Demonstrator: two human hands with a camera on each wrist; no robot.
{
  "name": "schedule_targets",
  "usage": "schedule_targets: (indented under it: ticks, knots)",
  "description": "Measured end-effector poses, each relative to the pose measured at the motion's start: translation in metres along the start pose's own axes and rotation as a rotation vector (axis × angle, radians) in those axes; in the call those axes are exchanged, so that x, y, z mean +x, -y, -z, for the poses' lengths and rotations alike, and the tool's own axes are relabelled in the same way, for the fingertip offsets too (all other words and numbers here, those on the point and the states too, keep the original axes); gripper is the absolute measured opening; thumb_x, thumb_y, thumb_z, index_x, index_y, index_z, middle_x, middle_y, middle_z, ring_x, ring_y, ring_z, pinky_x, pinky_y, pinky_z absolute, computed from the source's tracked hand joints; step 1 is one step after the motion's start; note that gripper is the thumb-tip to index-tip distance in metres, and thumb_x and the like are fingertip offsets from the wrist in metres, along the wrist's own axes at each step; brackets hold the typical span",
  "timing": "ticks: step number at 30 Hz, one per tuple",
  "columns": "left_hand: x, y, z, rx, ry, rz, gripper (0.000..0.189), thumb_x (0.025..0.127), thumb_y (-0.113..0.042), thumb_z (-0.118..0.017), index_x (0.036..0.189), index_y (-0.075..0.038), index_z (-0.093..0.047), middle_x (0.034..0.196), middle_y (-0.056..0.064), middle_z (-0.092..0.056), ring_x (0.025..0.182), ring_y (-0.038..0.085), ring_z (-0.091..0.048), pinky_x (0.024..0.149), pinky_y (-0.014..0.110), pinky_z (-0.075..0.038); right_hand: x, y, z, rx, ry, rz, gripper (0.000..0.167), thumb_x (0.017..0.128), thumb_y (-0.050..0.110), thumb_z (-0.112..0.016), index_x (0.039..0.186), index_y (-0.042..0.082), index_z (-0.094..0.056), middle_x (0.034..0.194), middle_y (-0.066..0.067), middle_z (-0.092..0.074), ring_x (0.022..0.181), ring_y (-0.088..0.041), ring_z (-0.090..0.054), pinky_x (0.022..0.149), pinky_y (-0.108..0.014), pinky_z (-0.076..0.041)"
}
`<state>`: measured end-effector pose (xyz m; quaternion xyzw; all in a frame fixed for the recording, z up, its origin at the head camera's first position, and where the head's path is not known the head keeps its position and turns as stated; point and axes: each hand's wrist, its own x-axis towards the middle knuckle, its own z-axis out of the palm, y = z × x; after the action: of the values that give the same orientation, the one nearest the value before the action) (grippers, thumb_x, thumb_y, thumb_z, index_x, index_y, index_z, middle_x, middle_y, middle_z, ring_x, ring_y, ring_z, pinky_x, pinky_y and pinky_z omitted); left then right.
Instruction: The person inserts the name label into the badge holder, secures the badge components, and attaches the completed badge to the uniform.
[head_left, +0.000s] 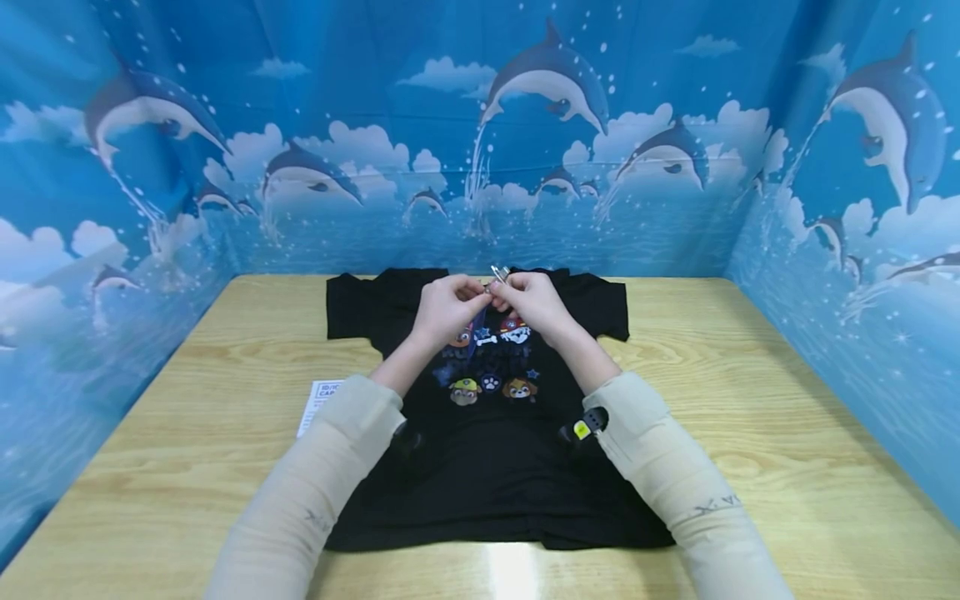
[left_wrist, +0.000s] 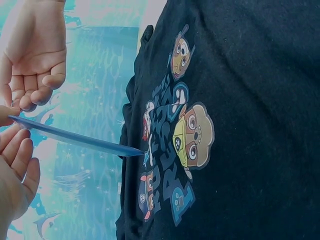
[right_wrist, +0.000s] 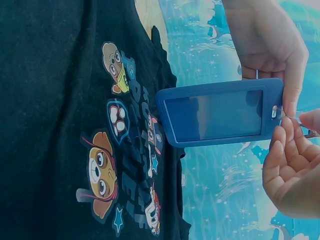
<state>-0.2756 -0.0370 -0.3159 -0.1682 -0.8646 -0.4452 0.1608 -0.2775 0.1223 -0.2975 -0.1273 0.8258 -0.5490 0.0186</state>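
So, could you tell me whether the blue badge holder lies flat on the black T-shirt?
No, the blue badge holder is held up on end, its slotted top at the left hand.

card (head_left: 318, 400) partly hidden, metal clip (head_left: 500, 272) indistinct

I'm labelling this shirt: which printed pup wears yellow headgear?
Head view: the lower-left pup, left of the paw badge; the upper-right pup wears red, the upper-left pup and lower-right pup no yellow.
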Motion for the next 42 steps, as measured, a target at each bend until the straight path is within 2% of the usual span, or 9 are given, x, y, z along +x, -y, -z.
schedule_targets:
  ticks: [3,10,17,23,27,31,35,39,42]
  knots:
    - [-0.0003,-0.0002,-0.0006,-0.005,0.003,0.015,0.018,0.085,-0.022,-0.068,0.087,-0.004,-0.069,0.08,0.007,-0.068,0.073,0.018,-0.062,0.066,0.031,-0.05,0.0002,-0.0008,0.0,-0.003,-0.007,-0.011,0.028,0.095,0.022,-0.054,0.087,-0.002,-0.066,0.083,-0.011,-0.064,0.081,-0.028,-0.058,0.06,-0.025,-0.046]
    - [-0.0009,-0.0002,-0.0008,-0.01,0.022,0.028,0.017,0.084,-0.022,-0.069,0.087,-0.006,-0.067,0.078,0.006,-0.067,0.07,0.017,-0.061,0.063,0.03,-0.049,-0.0007,-0.0026,0.001,0.012,-0.022,-0.03,0.026,0.093,0.022,-0.057,0.085,-0.001,-0.068,0.08,-0.012,-0.064,0.085,-0.039,-0.056,0.055,-0.023,-0.045]
    - [0.0004,-0.0001,-0.001,-0.016,0.029,0.032,0.018,0.084,-0.024,-0.069,0.089,-0.006,-0.068,0.08,0.005,-0.067,0.072,0.017,-0.061,0.065,0.031,-0.049,-0.0005,-0.0024,0.004,0.034,-0.024,-0.059,0.028,0.091,0.023,-0.06,0.088,-0.003,-0.069,0.075,-0.005,-0.064,0.076,-0.027,-0.058,0.057,-0.025,-0.046]
    - [0.0007,-0.0018,-0.0006,-0.019,0.044,0.047,0.02,0.085,-0.025,-0.068,0.091,-0.006,-0.068,0.083,0.005,-0.068,0.074,0.016,-0.061,0.066,0.03,-0.049,0.001,-0.0037,0.0049,0.146,-0.02,-0.124,0.026,0.091,0.022,-0.061,0.088,-0.003,-0.068,0.071,-0.002,-0.064,0.075,-0.024,-0.061,0.057,-0.025,-0.048]
    - [0.001,-0.0021,-0.0008,-0.019,0.048,0.052,0.02,0.085,-0.025,-0.068,0.093,-0.006,-0.068,0.084,0.005,-0.068,0.075,0.016,-0.062,0.067,0.03,-0.049,0.0005,-0.0034,0.0042,0.192,-0.027,-0.128,0.024,0.091,0.019,-0.06,0.088,-0.003,-0.067,0.069,0.0,-0.063,0.066,-0.015,-0.059,0.056,-0.023,-0.047]
    - [0.0008,-0.0023,-0.0013,-0.032,0.044,0.068,0.02,0.086,-0.026,-0.067,0.091,-0.007,-0.066,0.084,0.005,-0.067,0.076,0.016,-0.061,0.067,0.03,-0.049,-0.0002,-0.0031,0.0035,0.165,-0.05,-0.117,0.025,0.091,0.02,-0.06,0.09,-0.003,-0.068,0.069,0.0,-0.063,0.072,-0.022,-0.06,0.059,-0.027,-0.048]
    - [0.0002,-0.0028,-0.0003,-0.054,0.049,0.086,0.019,0.088,-0.026,-0.064,0.085,-0.008,-0.063,0.082,0.004,-0.065,0.07,0.016,-0.059,0.064,0.03,-0.047,-0.0013,-0.003,0.0019,0.152,-0.075,-0.109,0.025,0.091,0.021,-0.06,0.092,-0.003,-0.068,0.07,-0.001,-0.064,0.079,-0.029,-0.06,0.059,-0.028,-0.048]
    - [0.0011,-0.0033,0.0014,-0.08,0.084,0.099,0.021,0.091,-0.028,-0.06,0.085,-0.008,-0.064,0.08,0.004,-0.064,0.06,0.018,-0.056,0.058,0.029,-0.044,-0.0023,-0.0034,0.0004,0.16,-0.095,-0.102,0.025,0.091,0.02,-0.061,0.093,-0.004,-0.068,0.069,-0.001,-0.063,0.069,-0.019,-0.059,0.059,-0.027,-0.047]
    - [0.0021,-0.004,0.003,-0.104,0.119,0.123,0.024,0.093,-0.029,-0.056,0.087,-0.008,-0.064,0.081,0.007,-0.063,0.06,0.022,-0.057,0.057,0.03,-0.043,-0.0025,-0.0041,-0.0005,0.169,-0.113,-0.094,0.025,0.091,0.019,-0.061,0.092,-0.005,-0.068,0.067,0.001,-0.062,0.064,-0.013,-0.057,0.057,-0.026,-0.046]
